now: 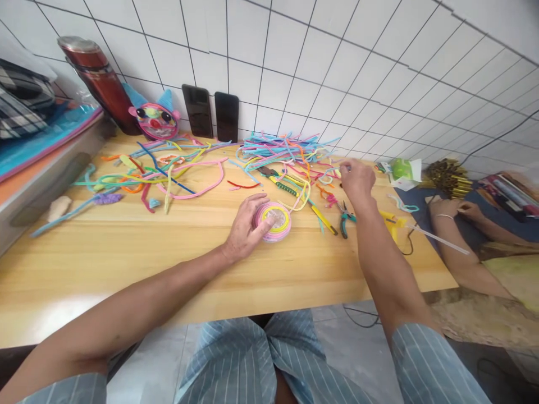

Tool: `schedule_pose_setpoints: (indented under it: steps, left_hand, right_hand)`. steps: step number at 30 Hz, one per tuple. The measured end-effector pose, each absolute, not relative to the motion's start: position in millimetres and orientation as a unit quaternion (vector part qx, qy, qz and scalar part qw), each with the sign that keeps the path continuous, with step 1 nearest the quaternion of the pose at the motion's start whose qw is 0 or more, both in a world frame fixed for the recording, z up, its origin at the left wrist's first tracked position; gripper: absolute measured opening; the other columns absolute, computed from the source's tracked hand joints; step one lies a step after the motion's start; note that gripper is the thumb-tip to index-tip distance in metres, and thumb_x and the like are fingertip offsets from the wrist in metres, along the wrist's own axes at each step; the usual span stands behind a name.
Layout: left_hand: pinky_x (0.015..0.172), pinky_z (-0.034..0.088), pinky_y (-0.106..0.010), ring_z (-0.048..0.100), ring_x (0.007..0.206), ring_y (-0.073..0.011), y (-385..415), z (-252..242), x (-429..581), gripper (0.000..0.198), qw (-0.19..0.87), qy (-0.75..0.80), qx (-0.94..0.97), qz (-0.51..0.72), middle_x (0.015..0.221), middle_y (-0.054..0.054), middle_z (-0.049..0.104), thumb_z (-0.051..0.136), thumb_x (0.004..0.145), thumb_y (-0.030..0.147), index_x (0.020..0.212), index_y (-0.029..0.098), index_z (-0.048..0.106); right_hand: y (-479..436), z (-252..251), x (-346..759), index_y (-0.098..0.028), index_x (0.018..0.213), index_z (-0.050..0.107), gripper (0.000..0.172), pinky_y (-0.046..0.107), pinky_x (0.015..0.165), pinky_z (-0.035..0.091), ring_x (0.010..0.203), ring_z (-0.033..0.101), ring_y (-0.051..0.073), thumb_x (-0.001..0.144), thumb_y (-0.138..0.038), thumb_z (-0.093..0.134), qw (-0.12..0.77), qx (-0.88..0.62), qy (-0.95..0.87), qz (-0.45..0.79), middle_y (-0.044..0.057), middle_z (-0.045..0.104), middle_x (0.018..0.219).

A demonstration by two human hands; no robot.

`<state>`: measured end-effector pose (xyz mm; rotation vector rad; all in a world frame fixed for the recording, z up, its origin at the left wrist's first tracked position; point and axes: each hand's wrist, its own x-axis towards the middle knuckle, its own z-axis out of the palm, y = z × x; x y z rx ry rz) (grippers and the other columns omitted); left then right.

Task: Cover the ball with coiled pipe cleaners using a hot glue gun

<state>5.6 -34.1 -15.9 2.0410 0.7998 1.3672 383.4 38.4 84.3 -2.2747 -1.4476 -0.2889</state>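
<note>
My left hand rests on the wooden table, fingers curled against a round coil of pink and yellow pipe cleaner, holding it in place. My right hand reaches further back into a tangle of coloured pipe cleaners, its fingers pinched together on a thin strand that is too small to name. Small teal-handled pliers lie just to the near side of my right wrist.
More loose pipe cleaners spread over the left of the table. A clown-face craft, a red flask and two dark phones stand at the tiled wall. A yellow glue gun lies right. Another person's arms rest beyond the table's right edge.
</note>
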Motion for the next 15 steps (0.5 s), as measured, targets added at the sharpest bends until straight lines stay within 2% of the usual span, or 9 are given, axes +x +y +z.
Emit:
schedule_pose_setpoints:
  steps: [3,5,7,9,11,13,15]
  left_hand:
    - [0.130,0.054,-0.059,0.065,0.152,-0.0331,-33.5,-17.6,6.6,0.047,0.279,0.289,0.761,0.509,0.154,-0.019,0.070,0.059,0.114,0.055,0.146,0.021,0.063]
    - [0.130,0.054,-0.059,0.064,0.154,-0.0329,-34.0,-18.2,6.8,0.048,0.276,0.281,0.764,0.512,0.154,-0.019,0.069,0.057,0.115,0.056,0.147,0.020,0.062]
    - [0.131,0.053,-0.059,0.063,0.154,-0.0332,-34.6,-18.5,6.6,0.049,0.270,0.276,0.765,0.516,0.156,-0.019,0.068,0.055,0.116,0.056,0.149,0.020,0.061]
    - [0.132,0.051,-0.060,0.062,0.155,-0.0335,-34.8,-18.8,6.1,0.050,0.267,0.273,0.766,0.517,0.157,-0.019,0.067,0.053,0.116,0.056,0.151,0.021,0.059]
    - [0.132,0.051,-0.060,0.062,0.155,-0.0333,-34.5,-19.1,5.4,0.051,0.266,0.272,0.766,0.518,0.157,-0.019,0.067,0.050,0.117,0.058,0.151,0.021,0.058]
    - [0.132,0.051,-0.060,0.062,0.154,-0.0329,-34.0,-19.3,4.7,0.052,0.268,0.271,0.764,0.521,0.156,-0.019,0.067,0.049,0.117,0.059,0.151,0.021,0.058]
    - [0.132,0.051,-0.060,0.063,0.153,-0.0328,-33.4,-19.2,4.1,0.052,0.272,0.273,0.760,0.523,0.155,-0.019,0.068,0.048,0.117,0.061,0.150,0.021,0.059]
  right_hand:
    - [40.5,86.7,389.0,-0.016,0.156,0.067,0.052,0.053,0.123,0.047,0.143,0.066,0.037,0.108,-0.031,0.056,0.216,-0.819,-0.520,-0.107,0.024,0.071,0.159]
    - [39.3,80.7,390.7,-0.012,0.163,0.060,0.062,0.053,0.126,0.045,0.151,0.060,0.038,0.104,-0.031,0.065,0.206,-0.819,-0.526,-0.099,0.028,0.062,0.169]
    - [35.5,68.2,390.2,-0.014,0.150,0.072,0.055,0.050,0.120,0.050,0.144,0.065,0.039,0.097,-0.032,0.075,0.181,-0.818,-0.541,-0.068,0.026,0.072,0.156]
    - [30.2,53.7,388.0,-0.019,0.120,0.085,0.032,0.046,0.108,0.056,0.125,0.074,0.037,0.089,-0.030,0.082,0.155,-0.815,-0.558,-0.025,0.019,0.085,0.127]
    - [24.4,43.4,385.1,-0.021,0.093,0.086,0.012,0.043,0.098,0.057,0.109,0.078,0.035,0.086,-0.029,0.082,0.143,-0.813,-0.565,0.005,0.015,0.087,0.105]
    - [18.5,42.0,381.5,-0.022,0.083,0.084,0.014,0.042,0.094,0.057,0.102,0.078,0.034,0.090,-0.031,0.075,0.154,-0.811,-0.564,0.011,0.014,0.086,0.096]
    - [11.6,50.1,375.5,-0.022,0.088,0.085,0.024,0.041,0.091,0.057,0.099,0.077,0.032,0.097,-0.036,0.066,0.184,-0.805,-0.565,0.008,0.013,0.086,0.093]
